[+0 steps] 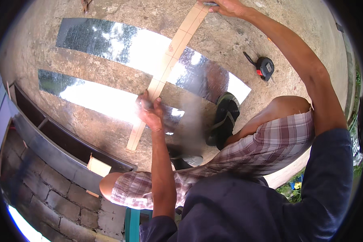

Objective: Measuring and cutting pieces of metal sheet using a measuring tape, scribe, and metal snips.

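Observation:
A long, flat light-brown strip (pixel 182 34) with lines drawn on it lies slantwise across two shiny metal sheets. My left hand (pixel 150 111) is closed over the strip near its close end, thumb and fingers at its edges. My right hand (pixel 226 7) is at the strip's far end, fingers pinched on a slim, grey pen-like tool (pixel 211 4), whose exact kind I cannot make out. The longer metal sheet (pixel 97 38) passes under the strip's middle. The shorter metal sheet (pixel 68 86) lies closer, partly hidden by my left hand.
On the concrete floor (pixel 286 52) at the right rests a black and red tape measure (pixel 265 67). My shoe (pixel 226 117) touches or nearly touches the longer sheet. At the left stand a dark metal frame (pixel 64 141) and a grey block wall (pixel 64 197); a small wooden piece (pixel 99 165) sits by the frame.

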Motion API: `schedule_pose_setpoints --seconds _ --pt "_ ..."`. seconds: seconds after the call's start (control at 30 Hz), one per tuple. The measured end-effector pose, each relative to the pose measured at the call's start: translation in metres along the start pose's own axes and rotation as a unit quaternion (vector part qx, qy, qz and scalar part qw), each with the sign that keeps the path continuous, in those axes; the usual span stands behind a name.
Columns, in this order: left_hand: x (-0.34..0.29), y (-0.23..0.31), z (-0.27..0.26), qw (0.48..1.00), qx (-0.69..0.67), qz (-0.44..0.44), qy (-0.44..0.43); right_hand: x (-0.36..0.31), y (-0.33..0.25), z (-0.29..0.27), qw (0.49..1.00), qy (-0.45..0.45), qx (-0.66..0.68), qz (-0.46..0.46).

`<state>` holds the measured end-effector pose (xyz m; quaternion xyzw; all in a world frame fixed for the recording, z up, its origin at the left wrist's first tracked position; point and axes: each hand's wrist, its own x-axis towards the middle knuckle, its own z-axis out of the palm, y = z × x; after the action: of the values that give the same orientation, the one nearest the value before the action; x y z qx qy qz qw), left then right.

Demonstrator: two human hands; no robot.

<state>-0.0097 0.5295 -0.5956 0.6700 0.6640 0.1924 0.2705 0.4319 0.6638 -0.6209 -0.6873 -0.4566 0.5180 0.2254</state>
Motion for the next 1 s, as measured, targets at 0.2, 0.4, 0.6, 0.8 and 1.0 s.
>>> schedule_pose_setpoints --seconds 0.2,0.4,0.6,0.8,1.0 --pt "0.0 -0.004 -0.005 0.991 0.102 0.081 0.023 -0.012 -0.013 -0.01 0.903 0.001 -0.381 -0.2" --pt "-0.004 -0.006 -0.008 0.986 0.152 0.071 0.017 -0.032 -0.017 0.013 0.918 0.102 -0.363 -0.12" --pt "-0.011 -0.01 -0.009 0.977 0.198 0.076 0.021 -0.035 0.0 0.052 0.943 0.187 -0.269 0.051" --pt "-0.004 -0.006 -0.011 0.98 0.188 0.064 0.002 -0.022 -0.012 0.047 0.965 0.191 -0.078 0.162" --pt "0.03 0.018 -0.037 0.975 0.19 0.004 -0.114 -0.008 -0.02 0.033 0.968 0.132 -0.108 0.186"
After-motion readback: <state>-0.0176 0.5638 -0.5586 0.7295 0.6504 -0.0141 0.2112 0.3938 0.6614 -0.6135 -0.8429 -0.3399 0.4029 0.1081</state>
